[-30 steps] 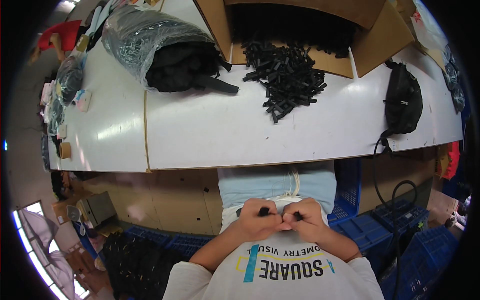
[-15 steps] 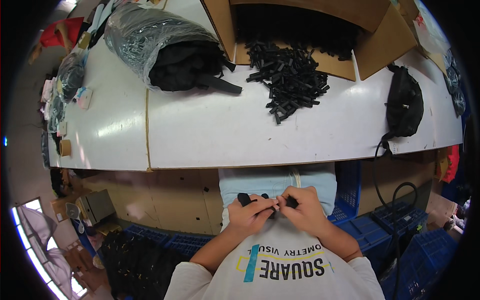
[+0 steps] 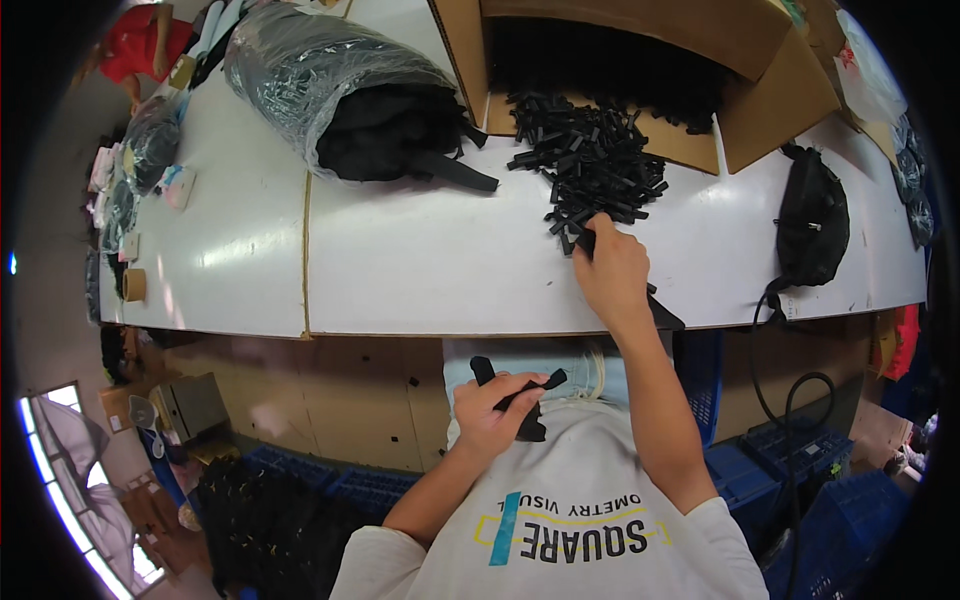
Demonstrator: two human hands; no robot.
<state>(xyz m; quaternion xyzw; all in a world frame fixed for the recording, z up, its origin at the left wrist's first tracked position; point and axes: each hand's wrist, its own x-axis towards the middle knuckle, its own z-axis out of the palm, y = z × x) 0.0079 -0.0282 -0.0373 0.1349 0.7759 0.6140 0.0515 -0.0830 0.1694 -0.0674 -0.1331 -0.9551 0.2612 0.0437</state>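
My left hand [image 3: 487, 415] is closed round a black fabric strip [image 3: 530, 424] in front of my shirt. One end of it sticks up beside my knuckles and another pokes out past the thumb. My right hand [image 3: 614, 268] reaches over the table to the near edge of a pile of small black tube-like pieces [image 3: 610, 165]. A dark piece shows between its closed fingers, touching the pile. From behind that wrist a second black strip [image 3: 665, 313] sticks out over the table edge; my palm hides whether both parts are one strip.
An open cardboard box [image 3: 765, 120] stands behind the pile. Left of it lies a clear plastic bag [image 3: 290, 75] of black strips. A black pouch [image 3: 812, 220] lies at the right on the white table [image 3: 420, 270]. Blue crates [image 3: 745, 470] stand below. Another person's arm [image 3: 162, 45] shows far left.
My right hand has left my left hand and moved forward to the pile on the table. The left hand stays near my chest, still holding its black strip.
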